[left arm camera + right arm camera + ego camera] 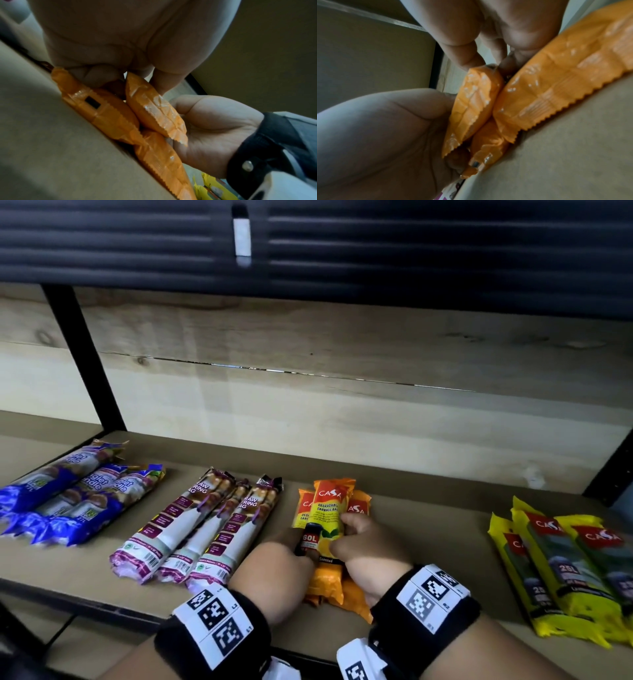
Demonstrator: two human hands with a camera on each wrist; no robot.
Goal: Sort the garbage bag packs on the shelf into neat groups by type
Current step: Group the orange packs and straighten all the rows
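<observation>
Seen from the head camera, four groups of packs lie along the wooden shelf (pixel 342 470): blue packs (pixel 68 501) at 9 o'clock, purple-and-white packs (pixel 198 529) next to them, orange packs (pixel 329 508) at the centre, and yellow packs (pixel 561 570) at 3 o'clock. Only this view shows the printed fronts, with "CASA" legible on the orange top pack (pixel 329 517), which lies on two others.

The wrist cameras show what the head view hides: the undersides and crimped, saw-toothed ends of the orange packs. From the left wrist, the top pack (pixel 154 108) rides above the two lower ones, its end over the right palm (pixel 214 128). From the right wrist, the same pack (pixel 474 102) stands between both hands.

The left hand (pixel 274 570) presses in from 9 o'clock, fingers curled against the bundle's side. The right hand (pixel 366 546) closes in from 3 o'clock, thumb and fingers wrapped narrowly around the top pack. Both wrists carry black bands with square markers, forearms angled inward toward the centre of the shelf.
</observation>
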